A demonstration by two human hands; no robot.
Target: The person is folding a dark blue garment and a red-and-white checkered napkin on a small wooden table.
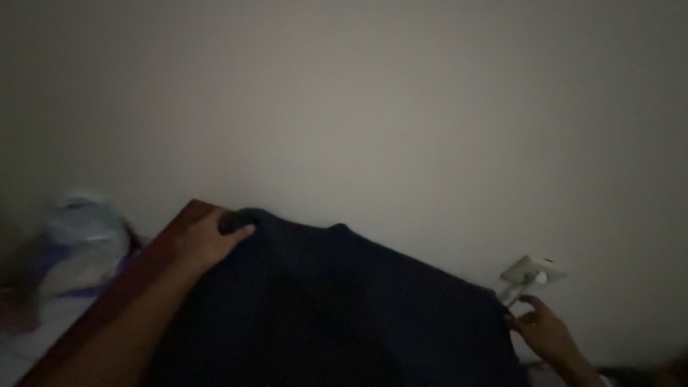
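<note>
A dark navy cloth [337, 308] is stretched out in front of a plain pale wall in dim light. My left hand [211, 240] grips its upper left corner, thumb over the fabric edge. My right hand [541, 330] pinches the cloth's right corner low at the right. The cloth spans between both hands and hides what lies under it.
A reddish-brown wooden edge [154, 258] runs diagonally beside my left arm. A blurred white and purple bundle [79, 240] lies at the far left. A small white wall fitting with a cable [534, 274] sits just above my right hand.
</note>
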